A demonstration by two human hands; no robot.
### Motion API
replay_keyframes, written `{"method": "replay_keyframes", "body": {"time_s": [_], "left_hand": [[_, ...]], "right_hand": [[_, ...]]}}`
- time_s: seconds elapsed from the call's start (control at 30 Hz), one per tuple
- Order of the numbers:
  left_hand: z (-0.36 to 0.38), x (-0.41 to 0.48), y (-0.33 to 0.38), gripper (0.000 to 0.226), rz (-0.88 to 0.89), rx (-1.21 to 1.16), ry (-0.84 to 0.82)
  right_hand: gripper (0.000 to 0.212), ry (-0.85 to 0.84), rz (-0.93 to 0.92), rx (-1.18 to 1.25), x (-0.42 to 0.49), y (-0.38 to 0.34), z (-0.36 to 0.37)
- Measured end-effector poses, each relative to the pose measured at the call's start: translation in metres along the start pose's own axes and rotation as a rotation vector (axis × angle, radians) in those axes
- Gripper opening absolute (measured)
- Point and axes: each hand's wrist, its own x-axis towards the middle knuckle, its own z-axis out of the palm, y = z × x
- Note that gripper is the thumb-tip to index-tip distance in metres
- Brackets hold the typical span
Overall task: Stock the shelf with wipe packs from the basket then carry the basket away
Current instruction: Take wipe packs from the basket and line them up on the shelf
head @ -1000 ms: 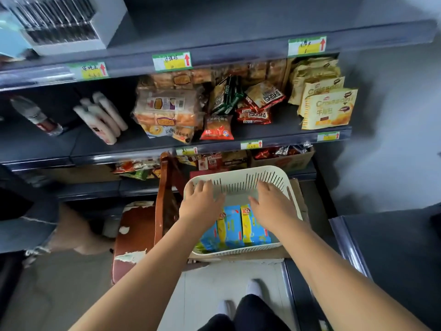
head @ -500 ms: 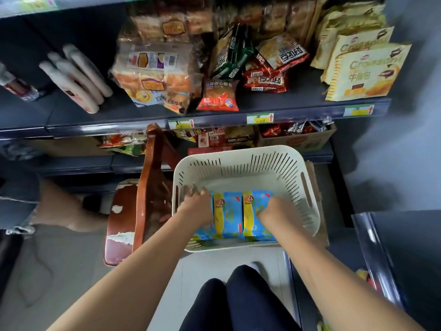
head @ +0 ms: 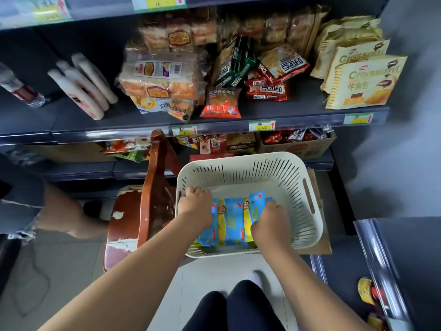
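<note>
A cream slotted plastic basket (head: 296,185) stands on a cardboard box in front of the shelves. Blue-and-yellow wipe packs (head: 232,219) lie side by side in its near half. My left hand (head: 196,207) is inside the basket, closed around the left end of the packs. My right hand (head: 270,224) grips their right end, and the rightmost pack tilts up against it. The dark shelf (head: 143,120) above holds bread and snack bags, with a bare stretch between the white bottles and the bread.
A worn red-brown wooden chair (head: 143,211) stands left of the basket. A person's bare leg (head: 64,216) is at the left. White bottles (head: 83,84), bread bags (head: 160,84) and croissant packs (head: 362,82) fill the shelf. A lower shelf edge (head: 379,263) sits at right.
Both hands went down from the basket rim into the basket and closed on the ends of the wipe packs. My view moved closer and lower, and the rightmost pack tipped up.
</note>
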Motion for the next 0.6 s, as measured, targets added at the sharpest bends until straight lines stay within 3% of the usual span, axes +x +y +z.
{"method": "replay_keyframes", "body": {"time_s": [0.17, 0.3, 0.4, 0.6], "left_hand": [[-0.018, -0.014, -0.005, 0.032, 0.092, -0.031, -0.051], [-0.033, -0.032, -0.022, 0.032, 0.095, -0.194, 0.005], [-0.051, -0.05, -0.033, 0.029, 0.076, -0.445, 0.128], [-0.098, -0.085, -0.044, 0.025, 0.098, -1.012, 0.205]], "right_hand": [[0.035, -0.067, -0.107, 0.091, -0.015, -0.004, -0.007], [0.027, 0.11, -0.026, 0.369, -0.028, 0.0, -0.022], [0.02, 0.189, -0.003, 0.571, -0.046, -0.002, -0.049], [0.022, 0.394, -0.125, 0.748, -0.089, -0.009, -0.116]]}}
